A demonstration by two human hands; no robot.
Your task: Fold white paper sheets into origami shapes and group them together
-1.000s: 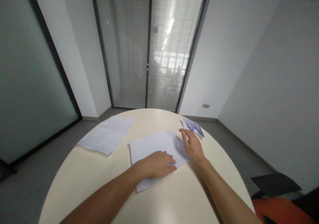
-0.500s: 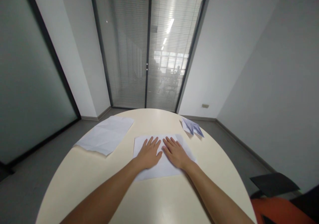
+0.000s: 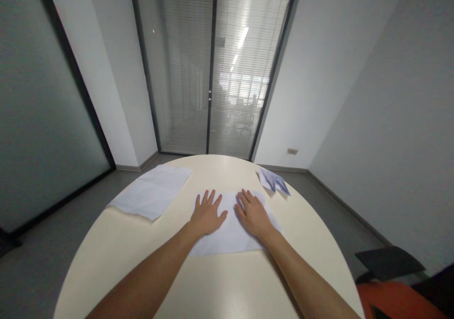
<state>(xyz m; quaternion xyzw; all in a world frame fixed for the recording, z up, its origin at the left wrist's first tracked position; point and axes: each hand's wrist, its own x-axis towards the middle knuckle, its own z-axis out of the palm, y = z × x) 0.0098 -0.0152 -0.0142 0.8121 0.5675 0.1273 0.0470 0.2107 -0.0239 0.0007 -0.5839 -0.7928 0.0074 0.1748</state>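
Observation:
A white sheet of paper [image 3: 232, 231] lies on the round cream table [image 3: 213, 281] in front of me. My left hand [image 3: 207, 215] rests palm down over the sheet's left side, fingers spread and holding nothing. On the right part of the same sheet, my right hand [image 3: 252, 214] lies palm down with its fingers stretched out. Both hands partly cover the paper, and a strip of it shows between them.
To the left, a larger creased white sheet [image 3: 152, 191] reaches the table's edge. A folded paper piece [image 3: 273, 181] stands at the back right. An orange and black chair [image 3: 393, 295] is beside the table at right. Beyond are glass doors with blinds [image 3: 184, 82].
My hands have moved apart over the sheet, the left one outward to the left and the right one to the right. The other papers have stayed put.

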